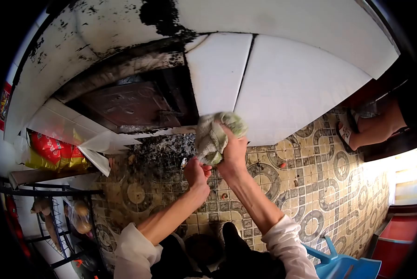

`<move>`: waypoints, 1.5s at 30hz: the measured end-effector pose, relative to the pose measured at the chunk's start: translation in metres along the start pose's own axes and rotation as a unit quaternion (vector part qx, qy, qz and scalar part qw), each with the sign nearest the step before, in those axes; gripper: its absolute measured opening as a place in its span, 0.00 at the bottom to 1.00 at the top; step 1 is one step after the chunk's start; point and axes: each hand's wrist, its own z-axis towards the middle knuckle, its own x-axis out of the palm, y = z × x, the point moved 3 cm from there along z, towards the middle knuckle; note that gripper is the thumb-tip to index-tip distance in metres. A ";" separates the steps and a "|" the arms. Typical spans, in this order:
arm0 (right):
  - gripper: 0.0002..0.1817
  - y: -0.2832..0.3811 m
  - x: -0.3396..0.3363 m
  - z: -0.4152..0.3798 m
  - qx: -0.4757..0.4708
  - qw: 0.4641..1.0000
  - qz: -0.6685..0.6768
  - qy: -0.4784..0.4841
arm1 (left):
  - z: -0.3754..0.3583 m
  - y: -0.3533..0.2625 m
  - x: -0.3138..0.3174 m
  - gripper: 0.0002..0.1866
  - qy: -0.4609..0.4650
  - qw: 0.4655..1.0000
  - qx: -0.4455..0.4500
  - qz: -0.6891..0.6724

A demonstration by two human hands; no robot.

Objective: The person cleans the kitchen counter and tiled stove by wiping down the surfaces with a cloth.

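A bunched, pale green and whitish cloth [213, 139] is up in front of the white tiled stove front. My right hand [234, 151] grips it from the right side, with the thumb over its top. Below its lower left edge, my left hand [197, 174] is closed, its fingertips pinching the cloth's hanging end. Just left of the cloth is a dark metal stove door [127, 107] in a sooty opening. Grey ash and black bits [159, 151] lie on the floor under that door.
A black wire rack [55, 223] with bagged produce stands at lower left, below a red and yellow package [55, 149]. Another person's leg [378, 130] is at right. A light blue plastic chair [343, 265] stands at lower right on the patterned floor [329, 186].
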 end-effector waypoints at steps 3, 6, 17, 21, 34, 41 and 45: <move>0.11 0.013 0.013 -0.002 -0.071 0.996 -0.030 0.052 | -0.012 -0.026 0.008 0.13 0.062 0.994 0.088 -0.024; 0.13 -0.013 -0.017 0.012 -0.074 0.994 -0.065 -0.055 | -0.016 -0.032 0.014 0.13 0.086 0.982 0.164 -0.028; 0.21 0.100 0.063 -0.030 -0.564 0.724 -0.393 0.061 | -0.100 -0.045 0.048 0.15 0.337 0.909 0.236 0.072; 0.21 0.138 0.047 -0.025 -0.626 0.643 -0.434 0.073 | -0.099 -0.053 0.046 0.11 0.347 0.898 0.261 0.068; 0.20 0.216 -0.098 -0.053 -0.626 0.678 -0.336 -0.186 | -0.091 -0.043 0.026 0.08 0.307 0.912 0.255 0.099; 0.27 0.103 0.059 -0.045 -0.748 0.423 -0.484 0.167 | -0.107 -0.041 0.043 0.08 0.363 0.880 0.288 0.106; 0.21 0.116 0.089 -0.039 -0.778 0.291 -0.535 0.154 | -0.114 -0.053 0.040 0.08 0.343 0.883 0.294 0.128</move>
